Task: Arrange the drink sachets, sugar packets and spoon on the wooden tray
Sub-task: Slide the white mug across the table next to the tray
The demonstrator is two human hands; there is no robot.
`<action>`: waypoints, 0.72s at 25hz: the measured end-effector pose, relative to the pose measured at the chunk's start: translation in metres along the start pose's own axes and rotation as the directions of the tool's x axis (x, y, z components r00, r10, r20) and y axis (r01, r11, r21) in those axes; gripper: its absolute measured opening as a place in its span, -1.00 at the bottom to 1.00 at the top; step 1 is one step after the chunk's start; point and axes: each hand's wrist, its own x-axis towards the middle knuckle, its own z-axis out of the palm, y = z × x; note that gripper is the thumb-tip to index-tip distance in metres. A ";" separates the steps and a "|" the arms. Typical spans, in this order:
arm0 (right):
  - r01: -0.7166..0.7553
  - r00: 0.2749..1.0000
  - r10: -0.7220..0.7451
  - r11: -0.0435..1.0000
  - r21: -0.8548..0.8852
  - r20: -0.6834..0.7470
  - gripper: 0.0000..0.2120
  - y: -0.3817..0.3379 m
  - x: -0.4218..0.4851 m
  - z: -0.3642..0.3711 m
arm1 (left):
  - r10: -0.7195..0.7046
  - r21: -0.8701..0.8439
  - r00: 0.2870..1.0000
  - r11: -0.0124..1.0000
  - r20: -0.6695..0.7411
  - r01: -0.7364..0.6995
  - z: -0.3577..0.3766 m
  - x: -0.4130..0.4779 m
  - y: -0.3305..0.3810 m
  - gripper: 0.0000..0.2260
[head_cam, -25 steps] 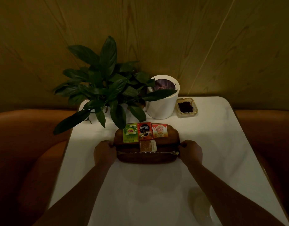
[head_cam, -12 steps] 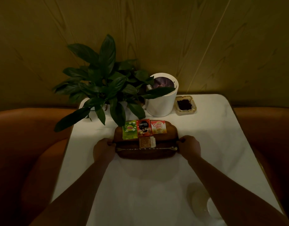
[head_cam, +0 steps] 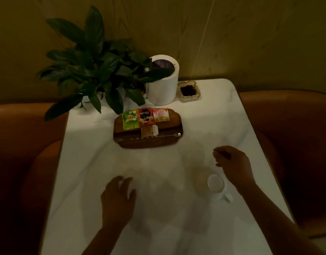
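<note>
The wooden tray (head_cam: pixel 174 122) lies on the white table, just in front of the plant. Along its back edge lean a green tea sachet (head_cam: pixel 130 119), a red coffee sachet (head_cam: pixel 145 116) and a pink creamer sachet (head_cam: pixel 160 115). Brown and white sugar packets (head_cam: pixel 149 130) sit below them. A metal spoon (head_cam: pixel 158 136) lies lengthwise across the tray's front. My left hand (head_cam: pixel 118 201) hovers low over the table, fingers apart and holding nothing, well short of the tray. My right hand (head_cam: pixel 232 163) is off to the right, fingers loosely curled with nothing in them.
A leafy potted plant (head_cam: pixel 96 70), a white cylindrical bin (head_cam: pixel 163 83) and a glass ashtray (head_cam: pixel 189 91) stand at the table's back edge. A white cup (head_cam: pixel 216 186) sits near my right wrist. Orange seats (head_cam: pixel 287 135) flank the table on both sides.
Both hands have let go of the tray's ends and pulled back toward me. The tray now rests farther back, near the plant and bin.
</note>
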 end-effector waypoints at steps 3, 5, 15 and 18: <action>-0.028 0.995 0.029 1.000 0.004 -0.100 -0.94 0.030 -0.047 -0.020 | 0.040 0.111 0.993 0.992 0.107 -0.052 0.014 -0.044 0.019 -0.36; -0.032 0.989 0.024 0.998 -0.057 -0.143 -0.90 0.053 -0.070 -0.023 | 0.044 0.164 0.989 0.984 0.142 -0.067 0.022 -0.053 0.027 -0.28; 0.201 0.975 -0.220 0.887 -0.415 0.001 -0.89 0.105 -0.082 -0.006 | -0.017 0.235 0.998 0.972 0.068 0.001 0.067 -0.049 0.020 -0.47; 0.316 0.942 -0.334 0.827 -0.465 0.046 -0.90 0.111 -0.082 -0.009 | -0.009 0.251 0.999 0.968 0.031 0.001 0.075 -0.050 0.018 -0.48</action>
